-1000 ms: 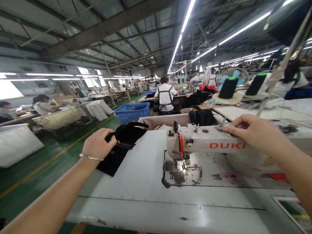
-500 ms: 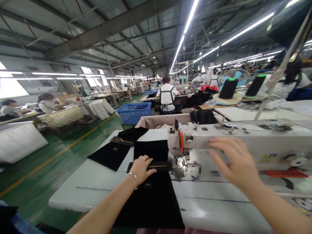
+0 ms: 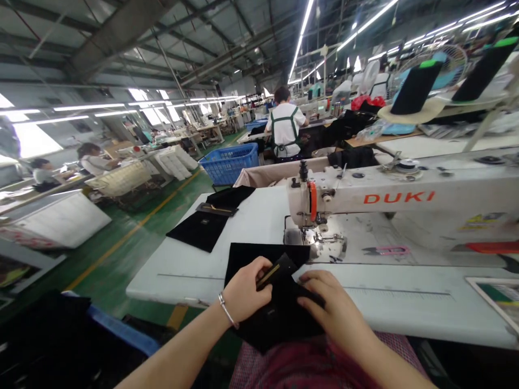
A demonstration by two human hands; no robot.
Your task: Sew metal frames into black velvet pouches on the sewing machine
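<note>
A black fabric piece (image 3: 279,316) with a small label lies over the front edge of the sewing table (image 3: 194,289), partly above my lap. Across it runs a dark strip with a gold-coloured zipper (image 3: 270,274). My left hand (image 3: 248,286) pinches the strip near the zipper, thumb below and fingers above. My right hand (image 3: 326,300) grips the right side of the black piece, fingers curled round it. The sewing machine (image 3: 316,216) stands just beyond, its needle area apart from the fabric. A second black piece (image 3: 205,221) with a similar zipper strip lies at the table's left.
Pink-handled thread snips (image 3: 389,250) lie on the machine bed. A blue basket (image 3: 231,165) and a beige fabric-lined bin (image 3: 263,174) stand behind the table. Black thread cones (image 3: 417,89) are at back right. A person (image 3: 284,124) sits ahead, back turned.
The black piece has come away from the needle toward my lap. My right hand has moved from the machine arm onto it. My left hand, flat before, now pinches the zipper strip.
</note>
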